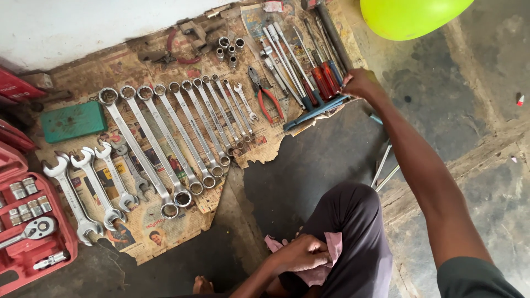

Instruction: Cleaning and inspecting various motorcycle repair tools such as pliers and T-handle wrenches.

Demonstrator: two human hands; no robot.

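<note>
My right hand (360, 83) reaches out to the far right end of a row of screwdrivers (309, 77) with red and blue handles, fingers closed around the end of a blue-handled tool (314, 110) lying on newspaper. My left hand (301, 254) rests on my knee, gripping a pink cloth (330, 243). Red-handled pliers (268, 94) lie just left of the screwdrivers.
Several combination wrenches (176, 132) lie in a row on the newspaper (165, 232), with open-end spanners (88, 187) to their left. A red socket case (27, 232) sits at left, a green box (73, 120) behind, small sockets (229, 48), thin metal rods (382, 165), a yellow-green round object (408, 16).
</note>
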